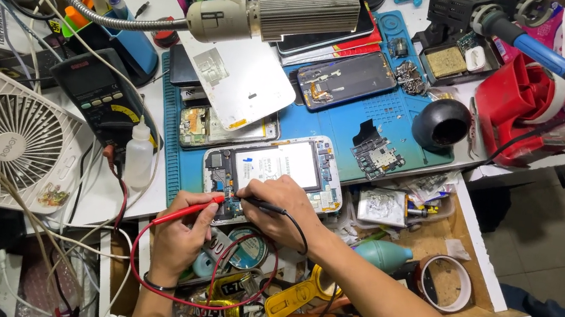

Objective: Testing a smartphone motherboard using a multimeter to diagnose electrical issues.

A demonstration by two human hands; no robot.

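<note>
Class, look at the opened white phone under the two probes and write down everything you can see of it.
The opened white smartphone lies flat, back up, cover off, on the blue work mat. A pale rectangular battery fills its middle; dark circuit parts show along its left and right edges. The left hand holds a red probe and the right hand a black probe, both tips at its lower left corner.

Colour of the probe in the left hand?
Red: the left hand holds a red probe with a red lead, seen in the head view.
</note>
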